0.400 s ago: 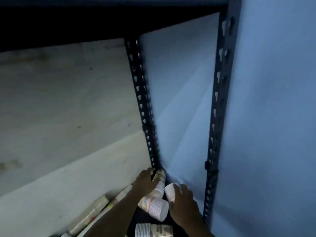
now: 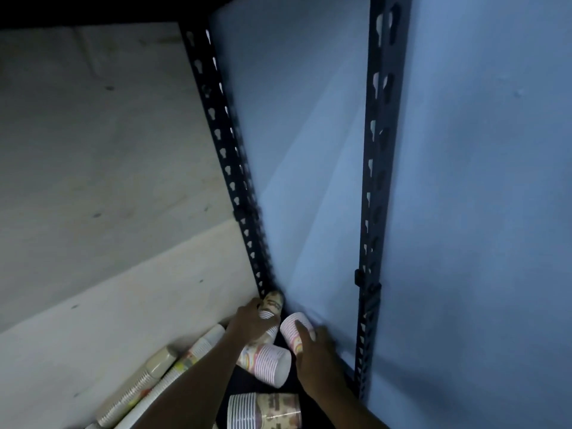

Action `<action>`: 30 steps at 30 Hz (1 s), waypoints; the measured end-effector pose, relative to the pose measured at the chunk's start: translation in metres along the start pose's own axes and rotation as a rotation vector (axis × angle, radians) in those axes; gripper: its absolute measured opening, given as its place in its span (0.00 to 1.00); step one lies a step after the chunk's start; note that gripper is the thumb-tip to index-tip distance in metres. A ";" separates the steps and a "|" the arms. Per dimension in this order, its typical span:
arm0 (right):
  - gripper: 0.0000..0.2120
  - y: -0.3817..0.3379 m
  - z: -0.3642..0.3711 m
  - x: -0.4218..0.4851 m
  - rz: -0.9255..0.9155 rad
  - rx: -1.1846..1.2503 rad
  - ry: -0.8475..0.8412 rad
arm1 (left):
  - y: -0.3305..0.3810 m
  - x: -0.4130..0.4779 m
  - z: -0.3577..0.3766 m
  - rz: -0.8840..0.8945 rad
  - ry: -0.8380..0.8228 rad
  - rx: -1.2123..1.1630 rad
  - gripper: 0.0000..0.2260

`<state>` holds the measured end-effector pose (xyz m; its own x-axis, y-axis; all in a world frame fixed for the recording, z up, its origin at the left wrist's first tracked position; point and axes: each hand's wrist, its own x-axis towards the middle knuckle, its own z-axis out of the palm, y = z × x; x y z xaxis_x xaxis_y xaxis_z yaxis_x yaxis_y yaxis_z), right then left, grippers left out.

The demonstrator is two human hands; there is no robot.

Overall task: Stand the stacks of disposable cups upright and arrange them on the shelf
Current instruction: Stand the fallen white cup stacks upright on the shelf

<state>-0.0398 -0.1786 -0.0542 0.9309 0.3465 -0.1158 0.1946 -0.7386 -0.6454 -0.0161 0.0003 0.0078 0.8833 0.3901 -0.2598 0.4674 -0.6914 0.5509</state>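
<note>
1. The brown-patterned stack (image 2: 263, 410) is lying on its side on the dark shelf (image 2: 244, 383). It is the cup stack sitting furthest out from the foot of the rear post (image 2: 232, 168), at the bottom edge of the view.
2. Two more stacks are lying on their sides to the left of the post's foot and nearer than it. They are a beige stack (image 2: 136, 388) and a white stack (image 2: 192, 354), running side by side.
3. The right hand (image 2: 315, 357) is grasping the pink-striped stack (image 2: 289, 328), just right of the post's foot. Its forefinger is lying along the stack's side, and the other fingers are reaching round behind it, though they are blurred. This stack is leaning rather than standing straight.
4. The left hand (image 2: 250, 323) is clenching its fingers round the middle of a long stack (image 2: 266, 362). The stack's wide end is pointing out from the post, and its narrow end is touching or almost touching the post's foot. It is tilted, not upright.
5. The rear post is rising from that corner as a dark slotted upright. The front post (image 2: 377, 181) is standing to its right.
6. A blue wall (image 2: 309, 134) is showing between and beyond the two posts. A pale board (image 2: 93, 150) is spreading out left of the rear post.
</note>
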 end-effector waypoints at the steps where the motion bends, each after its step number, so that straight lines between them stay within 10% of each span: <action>1: 0.31 -0.003 -0.002 0.000 -0.003 -0.032 0.012 | -0.003 0.003 -0.004 0.009 -0.002 -0.035 0.33; 13: 0.27 -0.081 -0.050 0.047 -0.266 -0.002 0.340 | -0.045 0.011 -0.030 0.111 0.278 -0.312 0.26; 30: 0.32 -0.074 -0.004 0.123 -0.384 -0.209 0.163 | -0.099 0.039 0.012 0.299 0.414 -0.098 0.34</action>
<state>0.0621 -0.0837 -0.0176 0.8122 0.5350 0.2327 0.5775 -0.6806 -0.4508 -0.0278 0.0761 -0.0666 0.8804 0.4063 0.2447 0.1741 -0.7568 0.6300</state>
